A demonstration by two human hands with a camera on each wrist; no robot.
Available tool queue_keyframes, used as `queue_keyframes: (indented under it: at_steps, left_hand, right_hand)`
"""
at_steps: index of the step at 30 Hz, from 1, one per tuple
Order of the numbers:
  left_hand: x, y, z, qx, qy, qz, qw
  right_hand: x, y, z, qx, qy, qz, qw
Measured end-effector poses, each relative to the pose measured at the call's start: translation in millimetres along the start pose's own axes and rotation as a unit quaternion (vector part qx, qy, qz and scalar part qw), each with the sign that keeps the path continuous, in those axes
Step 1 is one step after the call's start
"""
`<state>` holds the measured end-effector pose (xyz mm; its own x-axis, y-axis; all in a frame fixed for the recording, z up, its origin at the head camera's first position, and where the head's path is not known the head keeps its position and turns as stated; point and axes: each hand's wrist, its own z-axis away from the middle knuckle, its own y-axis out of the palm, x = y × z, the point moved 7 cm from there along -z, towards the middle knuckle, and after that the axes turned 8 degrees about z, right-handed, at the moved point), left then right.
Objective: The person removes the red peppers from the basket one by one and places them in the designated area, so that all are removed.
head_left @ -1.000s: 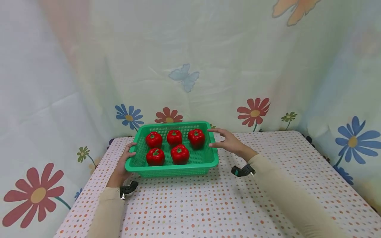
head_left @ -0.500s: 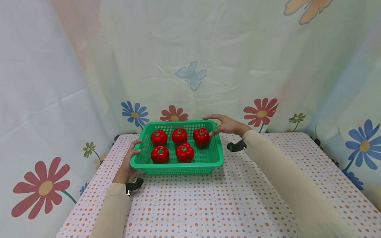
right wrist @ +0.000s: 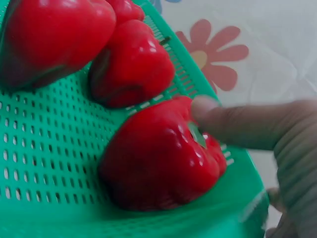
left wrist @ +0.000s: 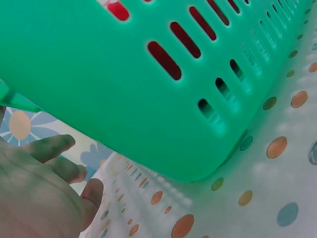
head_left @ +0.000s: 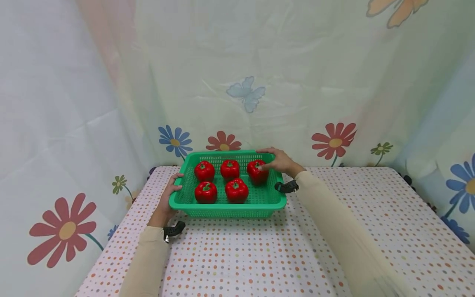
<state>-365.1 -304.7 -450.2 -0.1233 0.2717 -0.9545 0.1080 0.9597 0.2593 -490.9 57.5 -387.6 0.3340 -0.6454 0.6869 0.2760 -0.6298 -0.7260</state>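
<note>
A green plastic basket with slotted sides holds several red bell peppers. At its left end my left hand holds the rim; in the left wrist view, several fingers hang outside the basket wall, apart from it. Over the back right corner is my right hand, fingers spread. Its thumb reaches above the back right bell pepper. From the right wrist, the blurred thumb lies beside the green stem of that bell pepper; whether they touch I cannot tell. Other fingers are mostly hidden beyond the rim.
The basket stands near the back of a table covered in dotted cloth. A floral curtain hangs close behind it and along both sides. Black wrist cameras are strapped to both wrists.
My right hand has moved from beside the right rim to over the back right corner, its thumb now above the pepper. The head view has turned slightly left. My left hand stays at the rim.
</note>
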Motion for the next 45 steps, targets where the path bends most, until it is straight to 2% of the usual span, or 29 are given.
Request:
queue_keyframes:
  at_steps: [3,8,14,19,25,32,45]
  left_hand:
    - [-5.3,3.3,-0.4,0.002,0.003,-0.001,1.0000]
    - [-13.3,13.4,0.2,0.012,0.000,0.005,0.9999]
    - [-16.2,15.8,0.0,0.006,0.000,0.006,1.0000]
    - [-15.7,14.7,-0.8,0.005,0.001,0.006,1.0000]
    - [-13.0,9.3,-1.9,-0.004,-0.001,0.007,1.0000]
    - [-4.8,1.1,-5.1,0.001,0.004,0.002,1.0000]
    - [-2.2,1.9,-1.5,-0.001,-0.001,0.014,0.9999]
  right_hand:
    - [-1.2,1.2,-2.3,0.010,0.017,0.057,0.998]
    - [-2.8,-0.5,-3.9,0.026,0.038,0.143,0.989]
    - [-2.3,-1.1,-4.9,0.046,0.048,0.190,0.980]
    - [-2.7,-0.9,-7.4,0.043,0.050,0.219,0.974]
    - [-0.4,1.8,-7.1,0.039,0.048,0.217,0.974]
    - [1.3,5.3,-7.7,0.033,0.043,0.223,0.973]
    - [-1.2,8.2,-5.9,0.006,0.017,0.195,0.981]
